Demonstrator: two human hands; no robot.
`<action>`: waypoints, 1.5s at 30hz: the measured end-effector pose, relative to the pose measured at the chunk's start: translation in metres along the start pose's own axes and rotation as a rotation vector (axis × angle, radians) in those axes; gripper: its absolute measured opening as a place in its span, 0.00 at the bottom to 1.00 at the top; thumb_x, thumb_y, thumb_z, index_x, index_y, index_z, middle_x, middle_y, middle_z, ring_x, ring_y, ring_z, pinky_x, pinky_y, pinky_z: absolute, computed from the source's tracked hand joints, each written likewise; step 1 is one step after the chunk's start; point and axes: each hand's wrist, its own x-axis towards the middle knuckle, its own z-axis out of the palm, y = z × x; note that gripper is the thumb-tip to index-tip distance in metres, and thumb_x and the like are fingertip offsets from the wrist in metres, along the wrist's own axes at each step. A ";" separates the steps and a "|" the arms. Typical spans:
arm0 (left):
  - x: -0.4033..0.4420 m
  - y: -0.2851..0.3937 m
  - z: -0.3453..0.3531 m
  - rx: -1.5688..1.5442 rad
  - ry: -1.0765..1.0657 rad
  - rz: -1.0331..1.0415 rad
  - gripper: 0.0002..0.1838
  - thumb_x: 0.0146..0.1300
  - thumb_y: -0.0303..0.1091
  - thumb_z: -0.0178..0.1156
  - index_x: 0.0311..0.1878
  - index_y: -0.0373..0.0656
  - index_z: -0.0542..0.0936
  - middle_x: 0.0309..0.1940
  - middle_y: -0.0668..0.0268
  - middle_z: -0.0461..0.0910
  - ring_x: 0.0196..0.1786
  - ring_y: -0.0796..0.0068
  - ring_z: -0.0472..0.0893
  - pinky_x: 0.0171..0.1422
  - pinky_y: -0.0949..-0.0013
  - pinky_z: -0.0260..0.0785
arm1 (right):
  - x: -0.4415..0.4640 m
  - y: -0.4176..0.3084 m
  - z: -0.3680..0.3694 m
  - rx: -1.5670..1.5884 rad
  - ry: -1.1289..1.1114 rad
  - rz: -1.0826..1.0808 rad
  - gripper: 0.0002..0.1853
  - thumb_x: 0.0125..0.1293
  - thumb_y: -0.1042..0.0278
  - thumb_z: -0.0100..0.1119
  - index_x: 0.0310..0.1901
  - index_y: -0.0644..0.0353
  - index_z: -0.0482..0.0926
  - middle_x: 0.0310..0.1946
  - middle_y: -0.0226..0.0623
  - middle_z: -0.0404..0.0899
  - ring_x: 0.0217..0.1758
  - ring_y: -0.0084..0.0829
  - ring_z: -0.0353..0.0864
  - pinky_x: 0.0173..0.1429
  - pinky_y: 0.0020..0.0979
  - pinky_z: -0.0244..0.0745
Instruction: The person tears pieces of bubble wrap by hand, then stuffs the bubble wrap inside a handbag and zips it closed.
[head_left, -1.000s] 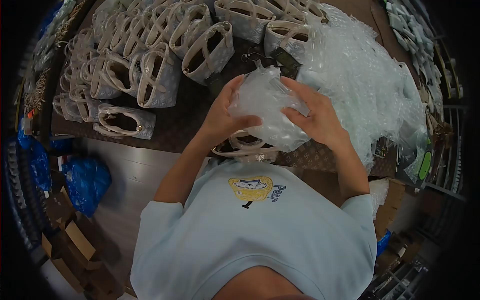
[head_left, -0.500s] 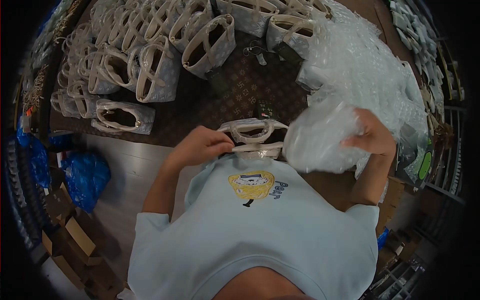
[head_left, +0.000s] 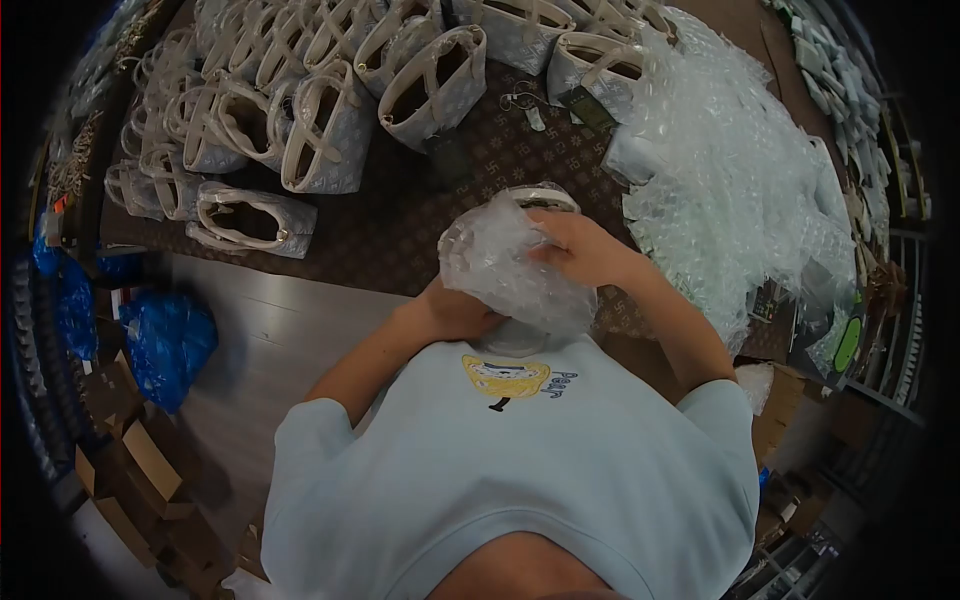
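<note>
A handbag (head_left: 545, 197) stands at the table's front edge against my shirt, its pale rim showing behind a crumpled wad of clear plastic wrap (head_left: 500, 255). My right hand (head_left: 580, 245) grips that wrap from the right, over the bag's opening. On the near left side, my left hand (head_left: 455, 310) is curled at the bag, its fingertips partly covered by the plastic. Most of the bag's body and inside is hidden under the wrap.
Rows of light patterned handbags (head_left: 325, 130) fill the table's back left. A heap of bubble wrap (head_left: 715, 190) covers the right side. A dark tag (head_left: 587, 108) lies near the back bags. Blue plastic bags (head_left: 170, 345) and open cartons (head_left: 155, 465) sit at lower left.
My right hand has carried the plastic wrap leftward from beside the handbag onto its opening. My left hand has shifted right and closer to my body, from the bag's rim to under the wrap.
</note>
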 end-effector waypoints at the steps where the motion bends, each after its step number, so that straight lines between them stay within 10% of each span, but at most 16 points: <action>1: -0.007 0.001 -0.009 0.000 0.000 -0.001 0.23 0.50 0.38 0.62 0.52 0.48 0.74 0.53 0.62 0.72 0.57 0.60 0.71 0.61 0.59 0.62 | -0.001 0.000 0.001 0.000 -0.001 0.000 0.27 0.53 0.74 0.58 0.57 0.60 0.66 0.41 0.44 0.77 0.50 0.42 0.73 0.55 0.36 0.67; 7: -0.020 0.017 -0.044 0.022 0.372 0.025 0.29 0.41 0.45 0.69 0.48 0.43 0.76 0.51 0.60 0.74 0.57 0.60 0.71 0.61 0.59 0.62 | 0.003 -0.025 0.012 -0.253 0.043 0.038 0.26 0.46 0.71 0.65 0.50 0.55 0.72 0.43 0.40 0.76 0.49 0.45 0.73 0.54 0.38 0.66; 16: -0.002 0.022 -0.036 0.143 0.070 -0.057 0.38 0.37 0.48 0.71 0.52 0.39 0.71 0.52 0.57 0.71 0.55 0.59 0.72 0.60 0.61 0.63 | -0.010 -0.014 0.044 -0.488 0.369 -0.121 0.15 0.46 0.69 0.65 0.39 0.53 0.77 0.33 0.34 0.78 0.39 0.39 0.78 0.43 0.37 0.72; 19: 0.003 0.023 -0.033 0.097 -0.053 -0.183 0.35 0.35 0.48 0.70 0.46 0.36 0.73 0.44 0.57 0.76 0.49 0.63 0.75 0.57 0.65 0.63 | -0.020 -0.025 0.053 -0.527 0.068 0.232 0.14 0.52 0.63 0.59 0.41 0.55 0.76 0.28 0.32 0.77 0.37 0.37 0.78 0.41 0.38 0.72; 28: 0.039 0.019 -0.048 0.113 -0.669 -0.558 0.28 0.36 0.46 0.68 0.42 0.41 0.76 0.38 0.56 0.78 0.41 0.58 0.78 0.47 0.66 0.70 | -0.046 -0.051 0.040 -0.505 0.167 0.046 0.27 0.56 0.56 0.59 0.53 0.64 0.65 0.42 0.53 0.74 0.43 0.48 0.77 0.42 0.42 0.73; 30: 0.028 0.006 -0.032 0.117 0.063 -0.230 0.22 0.41 0.43 0.67 0.39 0.41 0.78 0.36 0.58 0.78 0.41 0.59 0.78 0.42 0.67 0.71 | -0.039 -0.043 0.029 -0.337 -0.003 0.388 0.27 0.57 0.60 0.58 0.54 0.65 0.64 0.42 0.55 0.74 0.43 0.53 0.75 0.44 0.44 0.73; 33: 0.026 0.013 -0.035 0.191 0.439 0.015 0.13 0.47 0.38 0.64 0.33 0.40 0.78 0.33 0.59 0.78 0.39 0.61 0.78 0.41 0.65 0.72 | -0.038 -0.020 0.038 -0.206 0.116 0.453 0.23 0.59 0.61 0.57 0.53 0.62 0.65 0.40 0.53 0.74 0.40 0.52 0.76 0.43 0.44 0.73; 37: 0.027 -0.008 -0.009 0.178 0.371 -0.018 0.07 0.48 0.32 0.61 0.30 0.41 0.78 0.29 0.60 0.76 0.36 0.62 0.78 0.39 0.64 0.72 | -0.035 -0.018 0.046 -0.356 0.116 0.439 0.19 0.60 0.64 0.54 0.52 0.61 0.66 0.40 0.50 0.75 0.39 0.50 0.76 0.40 0.42 0.73; 39: 0.032 -0.018 0.000 0.423 -0.040 -0.222 0.05 0.49 0.28 0.60 0.31 0.41 0.79 0.27 0.61 0.76 0.32 0.62 0.78 0.36 0.64 0.72 | -0.033 -0.021 0.048 -0.571 0.245 0.204 0.16 0.56 0.67 0.55 0.45 0.64 0.70 0.39 0.45 0.75 0.39 0.42 0.77 0.38 0.36 0.74; 42: 0.033 -0.027 0.006 0.375 0.093 -0.218 0.06 0.49 0.26 0.59 0.33 0.41 0.79 0.26 0.62 0.76 0.31 0.61 0.78 0.33 0.64 0.72 | -0.035 -0.040 0.035 -0.803 0.276 -0.023 0.13 0.53 0.70 0.54 0.41 0.64 0.74 0.39 0.42 0.74 0.40 0.37 0.77 0.39 0.33 0.74; 45: 0.032 -0.022 0.002 0.209 0.281 -0.199 0.06 0.49 0.26 0.60 0.33 0.42 0.79 0.26 0.62 0.76 0.31 0.61 0.77 0.33 0.65 0.72 | -0.039 -0.036 0.042 -0.648 0.126 0.233 0.14 0.49 0.74 0.55 0.41 0.62 0.77 0.39 0.44 0.77 0.42 0.42 0.77 0.40 0.36 0.75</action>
